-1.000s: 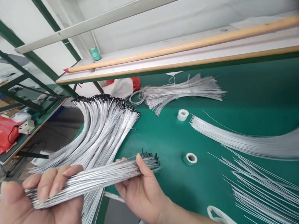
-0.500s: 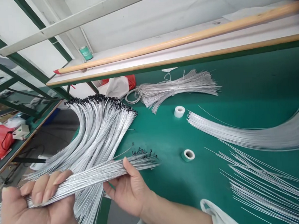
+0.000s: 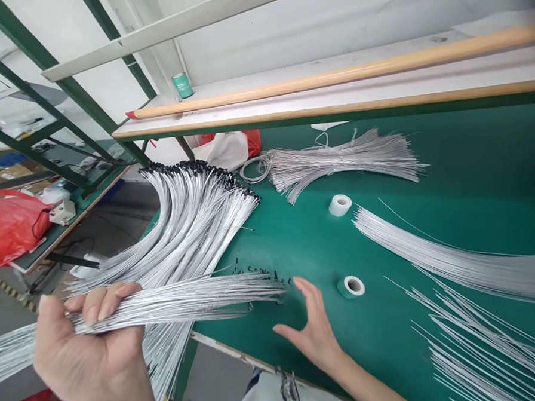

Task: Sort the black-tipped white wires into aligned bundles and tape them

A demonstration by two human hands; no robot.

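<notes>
My left hand [image 3: 96, 347] is closed round a thick bundle of silvery-grey wires [image 3: 196, 299], which runs across the lower left above the table. My right hand [image 3: 316, 326] is open just beyond the bundle's right end, thumb and fingers apart, holding nothing. Small black tips show near that end. Behind and below the held bundle lies a large curved pile of wires [image 3: 174, 229] with black ends. A white tape roll [image 3: 340, 205] lies farther back, and another tape roll [image 3: 353, 286] is right of my right hand.
On the green table [image 3: 296, 241], a tied wire bundle [image 3: 341, 161] lies at the back, with long wires [image 3: 431, 246] and looser wires [image 3: 489, 332] at the right. A shelf [image 3: 245, 115] above carries a wooden pole [image 3: 310, 84] and a green can [image 3: 182, 85].
My right hand has let go of the bundle and moved right, its fingers opening. My left hand still grips the wires. The camera view has shifted left.
</notes>
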